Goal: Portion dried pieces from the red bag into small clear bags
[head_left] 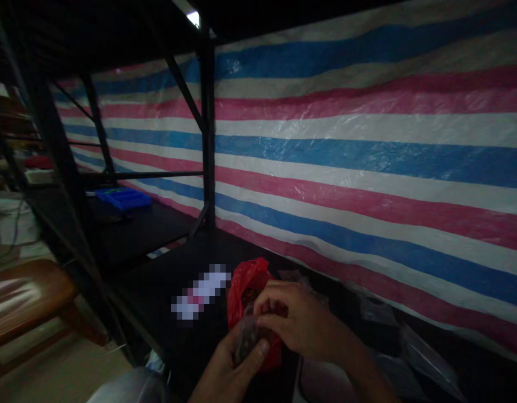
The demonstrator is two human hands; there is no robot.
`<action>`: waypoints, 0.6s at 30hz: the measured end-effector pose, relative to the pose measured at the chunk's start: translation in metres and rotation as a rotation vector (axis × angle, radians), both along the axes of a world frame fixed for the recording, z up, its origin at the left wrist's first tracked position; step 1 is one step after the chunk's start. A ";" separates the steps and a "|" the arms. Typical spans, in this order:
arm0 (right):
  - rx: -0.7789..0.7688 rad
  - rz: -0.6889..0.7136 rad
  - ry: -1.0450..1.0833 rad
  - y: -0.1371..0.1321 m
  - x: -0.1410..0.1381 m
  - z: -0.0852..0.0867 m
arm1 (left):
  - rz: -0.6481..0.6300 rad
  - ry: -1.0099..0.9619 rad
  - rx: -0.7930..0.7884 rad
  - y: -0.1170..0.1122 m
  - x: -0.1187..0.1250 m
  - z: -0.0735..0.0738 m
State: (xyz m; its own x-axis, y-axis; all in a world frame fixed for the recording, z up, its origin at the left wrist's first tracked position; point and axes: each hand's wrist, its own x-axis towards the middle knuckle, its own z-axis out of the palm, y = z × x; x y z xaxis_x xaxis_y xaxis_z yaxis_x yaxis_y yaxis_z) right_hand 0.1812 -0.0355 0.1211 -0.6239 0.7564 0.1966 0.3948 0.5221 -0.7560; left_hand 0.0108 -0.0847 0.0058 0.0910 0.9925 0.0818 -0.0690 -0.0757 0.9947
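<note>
- While the small clear bag [244, 336] is sitting upright against the red plastic bag [247, 282], the left hand [227, 372] is grasping it from below, with the thumb pressing across its front and the fingers wrapping behind.
- The right hand [298, 324] is arching over from the right with its wrist raised. Its curled fingertips are meeting at the clear bag's top edge. In this dim light I cannot tell whether they are pinching the bag or only touching it.
- Both hands are working just above the near edge of the black shelf [158, 291], which is offering bare room to their left and ahead.
- A pale oblong thing [202, 292], too blurred to make out, is lying just left of the red bag.
- Crumpled clear bags [418, 341] are crowding the shelf to the right of the right hand.
- The striped tarp [367, 168] is closing off the space beyond the hands.
- A black upright post [208, 140] is standing well ahead of them and to the left.
- Farther left, a blue tray [123, 197] is resting on a neighbouring shelf, and a wooden stool [23, 296] is standing well apart.
</note>
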 end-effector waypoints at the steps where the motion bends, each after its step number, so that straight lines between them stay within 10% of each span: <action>1: 0.028 -0.038 0.026 0.003 -0.006 -0.005 | 0.006 -0.021 -0.006 0.005 -0.003 0.005; 10: 0.187 -0.108 -0.352 0.050 -0.007 -0.065 | 0.315 0.432 0.027 0.044 -0.039 -0.001; 18: 0.248 -0.255 -0.552 0.059 -0.004 -0.075 | 0.331 0.513 0.070 0.084 -0.029 -0.020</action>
